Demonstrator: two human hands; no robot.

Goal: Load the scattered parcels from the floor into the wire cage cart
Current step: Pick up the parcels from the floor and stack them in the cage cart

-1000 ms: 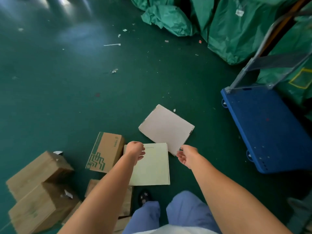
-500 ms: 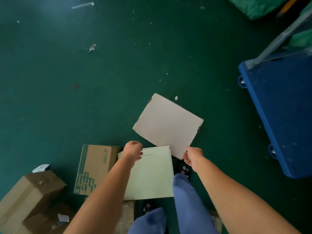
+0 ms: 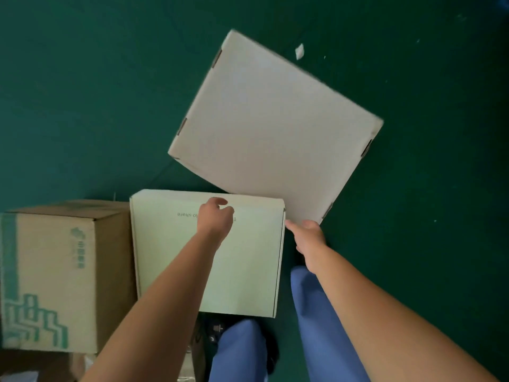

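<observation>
A flat pale green parcel lies on the floor right in front of my legs. My left hand hovers over its far edge with loosely curled fingers that hold nothing. My right hand is at the parcel's far right corner, thumb against the edge; its fingers point down and are partly hidden. A flat white parcel lies skewed just beyond, its near corner beside my right hand. A brown carton with green print stands against the green parcel's left side. No cage cart is in view.
Dark green floor surrounds the parcels, with a scrap of white paper beyond the white parcel. My blue trouser legs and a dark shoe are at the bottom. More cardboard shows at the lower left edge.
I have bent closer, so the parcels look much bigger and the blue trolley has left the view. Both hands have come down to the green parcel's far edge and right corner.
</observation>
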